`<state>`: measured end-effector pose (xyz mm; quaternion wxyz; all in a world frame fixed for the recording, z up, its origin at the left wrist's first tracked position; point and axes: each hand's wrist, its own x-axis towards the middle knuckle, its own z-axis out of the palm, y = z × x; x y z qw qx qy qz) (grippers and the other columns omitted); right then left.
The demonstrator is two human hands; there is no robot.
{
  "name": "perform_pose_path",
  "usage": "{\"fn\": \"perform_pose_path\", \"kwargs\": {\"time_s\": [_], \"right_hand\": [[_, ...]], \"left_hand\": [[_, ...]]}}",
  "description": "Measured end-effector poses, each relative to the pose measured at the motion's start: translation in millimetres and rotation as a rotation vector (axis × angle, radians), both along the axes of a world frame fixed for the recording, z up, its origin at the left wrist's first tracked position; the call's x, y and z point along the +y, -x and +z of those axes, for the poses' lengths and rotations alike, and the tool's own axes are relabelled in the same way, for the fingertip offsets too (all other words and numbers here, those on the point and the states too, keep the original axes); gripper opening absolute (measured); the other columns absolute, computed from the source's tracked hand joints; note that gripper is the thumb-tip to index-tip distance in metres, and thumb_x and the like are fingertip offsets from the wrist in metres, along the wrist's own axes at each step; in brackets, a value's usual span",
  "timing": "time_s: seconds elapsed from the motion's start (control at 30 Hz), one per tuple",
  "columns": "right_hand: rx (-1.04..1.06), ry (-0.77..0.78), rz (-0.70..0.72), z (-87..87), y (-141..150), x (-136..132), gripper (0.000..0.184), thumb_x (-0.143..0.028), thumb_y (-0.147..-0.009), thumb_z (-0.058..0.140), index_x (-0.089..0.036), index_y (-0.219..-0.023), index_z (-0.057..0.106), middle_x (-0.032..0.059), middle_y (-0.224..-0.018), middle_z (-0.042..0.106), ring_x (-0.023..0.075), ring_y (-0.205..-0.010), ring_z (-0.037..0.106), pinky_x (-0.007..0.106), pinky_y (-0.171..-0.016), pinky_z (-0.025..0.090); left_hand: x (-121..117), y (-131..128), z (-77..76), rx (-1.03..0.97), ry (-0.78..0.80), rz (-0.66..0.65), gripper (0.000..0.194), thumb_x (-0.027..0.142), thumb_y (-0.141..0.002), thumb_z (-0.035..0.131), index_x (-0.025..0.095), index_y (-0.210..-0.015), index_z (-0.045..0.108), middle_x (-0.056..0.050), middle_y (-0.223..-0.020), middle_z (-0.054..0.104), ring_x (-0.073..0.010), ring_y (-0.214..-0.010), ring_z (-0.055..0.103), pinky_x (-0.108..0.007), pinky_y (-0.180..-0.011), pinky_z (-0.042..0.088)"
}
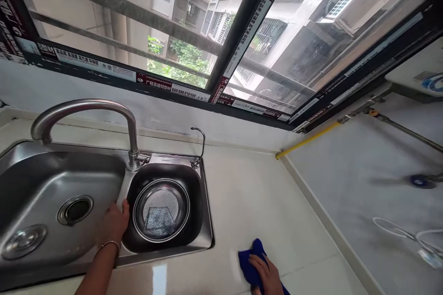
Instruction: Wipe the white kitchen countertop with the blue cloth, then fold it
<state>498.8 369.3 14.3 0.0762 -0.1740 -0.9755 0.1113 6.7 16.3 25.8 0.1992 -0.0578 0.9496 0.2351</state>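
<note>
My left hand (113, 224) rests on the divider of the steel double sink (41, 179), fingers curled over its edge between the large basin and the small one. A round mesh strainer basket (161, 209) sits in the small basin just right of that hand. My right hand (266, 276) presses flat on a blue cloth (249, 262) lying on the pale countertop (249, 203), right of the sink near the front edge.
A curved steel faucet (104, 110) arches over the large basin, and a thin small tap (200, 145) stands behind the small basin. A drain (75, 209) and a loose plug (23, 241) show in the large basin. A window runs behind; a wall with a yellow pipe (308, 140) stands at right.
</note>
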Motion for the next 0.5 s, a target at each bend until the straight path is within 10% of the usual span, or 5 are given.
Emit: {"fn": "perform_pose_path", "kwargs": {"time_s": [0.2, 0.5], "right_hand": [[0.106, -0.086, -0.405, 15.4, 103, -28, 0.065, -0.028, -0.085, 0.043, -0.029, -0.150, 0.036, 0.0130, -0.143, 0.053, 0.0435, -0.135, 0.042, 0.067, -0.106, 0.035], [-0.015, -0.131, -0.306, 40.6, 244, -9, 0.057, -0.029, -0.085, 0.045, -0.021, -0.142, 0.047, 0.0110, -0.145, 0.052, 0.0368, -0.140, 0.032, 0.053, -0.112, 0.027]], "left_hand": [[3, 0, 9.4, -0.040, 0.030, -0.019, 0.075, 0.060, -0.095, 0.017, 0.004, -0.133, 0.050, -0.027, -0.118, 0.064, -0.0448, -0.109, 0.064, -0.054, -0.093, 0.049], [7, -6, 12.5, 0.025, 0.122, -0.018, 0.067, 0.057, -0.098, 0.024, 0.005, -0.128, 0.054, -0.026, -0.111, 0.067, -0.0447, -0.103, 0.066, -0.050, -0.086, 0.050]]}}
